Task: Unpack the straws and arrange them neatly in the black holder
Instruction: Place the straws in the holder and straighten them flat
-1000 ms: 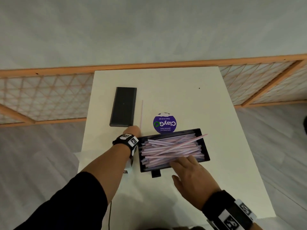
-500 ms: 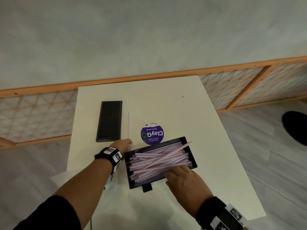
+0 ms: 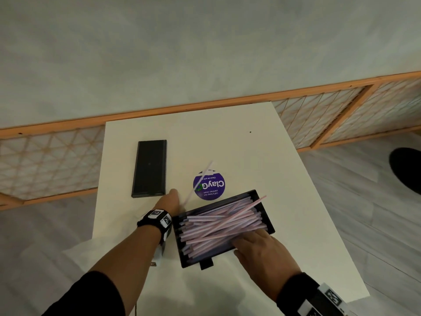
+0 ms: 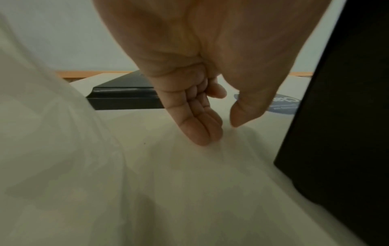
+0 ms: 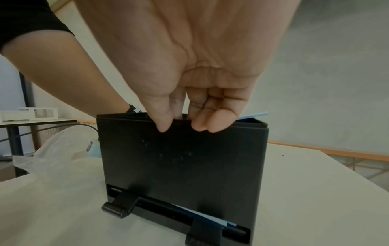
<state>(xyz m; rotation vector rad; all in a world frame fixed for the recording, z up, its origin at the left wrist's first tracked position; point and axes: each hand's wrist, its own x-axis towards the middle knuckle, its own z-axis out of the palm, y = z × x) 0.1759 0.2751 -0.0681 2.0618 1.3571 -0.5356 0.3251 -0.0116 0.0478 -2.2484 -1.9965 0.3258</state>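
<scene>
The black holder (image 3: 224, 226) sat on the white desk (image 3: 284, 179) just below the middle of the head view, slightly turned, its open top filled with pink and lilac straws (image 3: 218, 226) lying roughly lengthwise but crossed over one another; one straw stuck out past the holder's upper right corner. The right hand (image 3: 262, 252) rested at the holder's lower right edge, its fingers (image 5: 202, 123) bent over the black wall and touching the top rim in the right wrist view, with the thumb against the outer face. The left hand (image 3: 169, 202) lay on the desk just left of the holder's upper left corner. A single straw (image 3: 198, 182), blurred, slanted up and to the right from it across a round purple sticker (image 3: 209, 187). In the left wrist view its fingers (image 4: 197, 126) pointed down to the desk with the thumb close by; whether they pinched that straw could not be told. A flat black lid (image 3: 150, 168) lay at centre left, apart from the holder. Clear plastic wrapping (image 4: 52, 133) lay at the left edge of the left wrist view.
</scene>
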